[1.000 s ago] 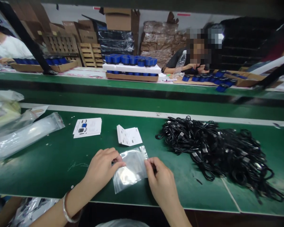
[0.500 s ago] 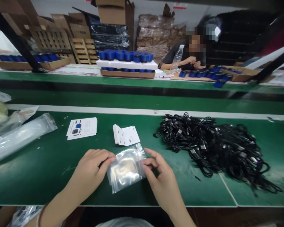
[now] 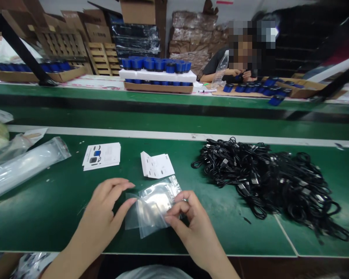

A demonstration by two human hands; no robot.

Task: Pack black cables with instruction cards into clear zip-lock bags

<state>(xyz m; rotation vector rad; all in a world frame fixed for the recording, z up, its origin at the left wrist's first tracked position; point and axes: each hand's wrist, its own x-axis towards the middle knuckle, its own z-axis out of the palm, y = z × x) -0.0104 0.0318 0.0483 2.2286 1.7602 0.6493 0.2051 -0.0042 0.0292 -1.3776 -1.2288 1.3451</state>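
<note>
Right hand (image 3: 192, 221) pinching clear zip bag (image 3: 154, 207), left hand (image 3: 103, 211) open at its edge; bag looks empty, black cable heap (image 3: 258, 178) and printed cards (image 3: 157, 166) loose on counter (image 3: 31, 224).

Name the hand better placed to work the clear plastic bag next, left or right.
Right, probably: the right hand is already pinching the clear plastic bag from its right side, while the left hand sits open at the bag's left edge, with no clear grip on it.
</note>
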